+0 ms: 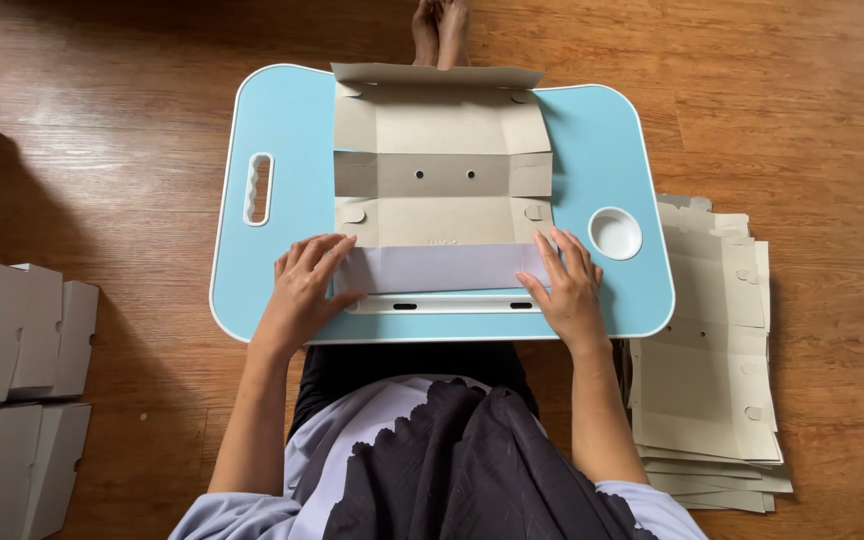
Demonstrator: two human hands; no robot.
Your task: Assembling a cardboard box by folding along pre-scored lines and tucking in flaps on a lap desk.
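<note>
While flat fingers press the cardboard blank (442,190), left hand (304,290), right hand (567,290), palms hidden.

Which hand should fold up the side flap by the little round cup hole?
Probably the right hand: it rests on the cardboard sheet beside the cup hole. The left hand lies across it.

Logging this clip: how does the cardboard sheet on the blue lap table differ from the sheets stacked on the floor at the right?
The cardboard sheet on the blue lap table lies alone; the stack of sheets is many layers on the wooden floor. The table sheet has flaps raised and its near edge folded over; the stacked ones lie flat. Left hand and right hand press the table sheet; nothing touches the stack. Both are grey-brown die-cut card.
</note>
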